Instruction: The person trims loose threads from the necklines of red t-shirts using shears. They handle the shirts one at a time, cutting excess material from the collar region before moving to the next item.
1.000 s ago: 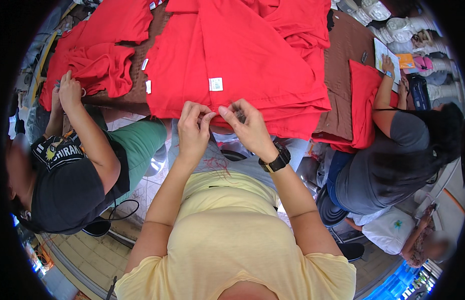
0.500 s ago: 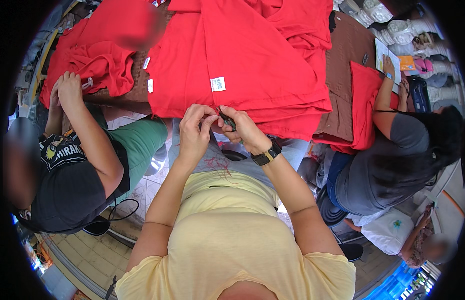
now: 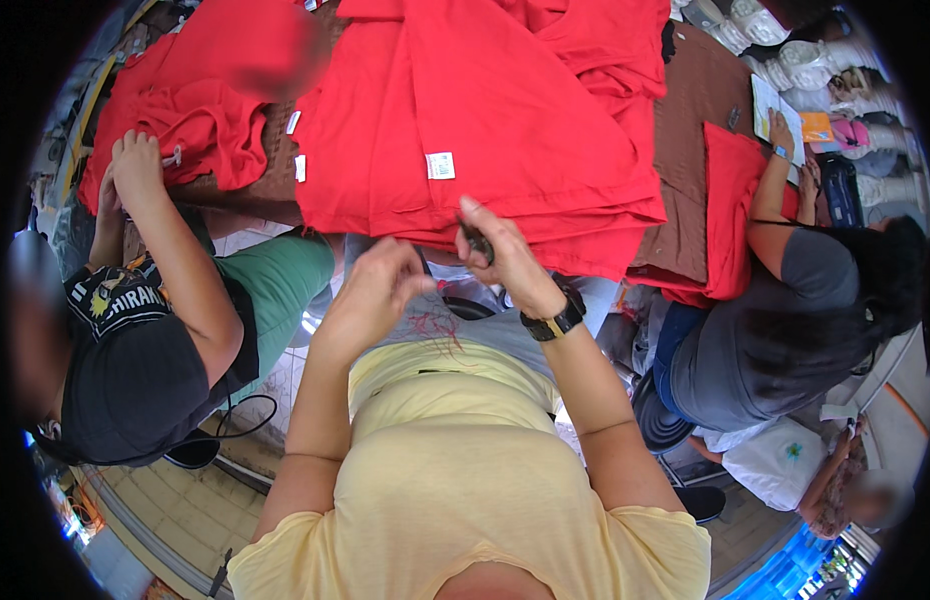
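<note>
Several red garments [image 3: 505, 130] lie spread in layers on the table before me, a white label [image 3: 441, 166] on the top one. My right hand [image 3: 505, 260] grips small dark thread snips [image 3: 476, 243] just at the cloth's near edge, with a wristwatch on that arm. To its left and a little nearer to my body is my left hand [image 3: 385, 285], apart from the cloth. Motion smears its fingers, which look bent, and I cannot make out whether anything is in them. Loose red threads [image 3: 435, 325] lie on my lap below the hands.
At my left a person [image 3: 155, 330] has both hands by another red garment [image 3: 200, 130]. On the right a second person [image 3: 765, 320] leans over an open book [image 3: 775, 115] on the brown-covered table [image 3: 700, 110]. White shoes [image 3: 815, 60] stand in rows beyond.
My hands have parted: the left moved down and left off the garment's edge, the right shifted slightly right with the snips. The garments stay nearly in place.
</note>
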Demonstrator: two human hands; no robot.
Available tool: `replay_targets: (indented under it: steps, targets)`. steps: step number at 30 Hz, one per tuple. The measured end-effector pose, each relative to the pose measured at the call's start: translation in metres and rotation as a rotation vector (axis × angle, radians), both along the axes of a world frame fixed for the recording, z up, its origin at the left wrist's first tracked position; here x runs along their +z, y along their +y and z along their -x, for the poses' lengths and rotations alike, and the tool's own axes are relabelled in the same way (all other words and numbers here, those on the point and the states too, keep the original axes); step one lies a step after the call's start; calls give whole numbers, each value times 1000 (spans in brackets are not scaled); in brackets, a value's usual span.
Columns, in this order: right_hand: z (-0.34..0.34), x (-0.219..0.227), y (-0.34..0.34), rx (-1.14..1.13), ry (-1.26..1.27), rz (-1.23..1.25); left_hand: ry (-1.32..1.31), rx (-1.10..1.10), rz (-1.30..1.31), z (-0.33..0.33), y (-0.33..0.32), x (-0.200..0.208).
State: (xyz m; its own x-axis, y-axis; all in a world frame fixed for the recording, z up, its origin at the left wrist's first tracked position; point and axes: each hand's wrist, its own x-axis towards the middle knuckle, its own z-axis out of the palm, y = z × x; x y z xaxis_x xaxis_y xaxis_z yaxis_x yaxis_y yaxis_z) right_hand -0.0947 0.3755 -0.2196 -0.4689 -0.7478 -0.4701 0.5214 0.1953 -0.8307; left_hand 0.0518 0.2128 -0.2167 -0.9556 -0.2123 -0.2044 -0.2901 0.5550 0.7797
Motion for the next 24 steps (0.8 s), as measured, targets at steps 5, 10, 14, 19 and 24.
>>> replay_targets:
  steps: [5, 10, 14, 19, 24]
  targets:
    - [8, -10, -9, -169, 900, -54, 420, 260, 309, 38, 19, -24]
    - [13, -33, -5, -171, 1047, -173, 350, 356, 209, 41, 16, -21]
    - [10, -25, -5, -89, 1116, -184, 369, 329, 310, 44, 12, -33]
    - [14, -30, 1, -51, 1114, -120, 435, 545, -145, 45, -4, -38]
    - [11, -25, 1, -40, 1118, -137, 511, 347, 263, 46, 14, -20]
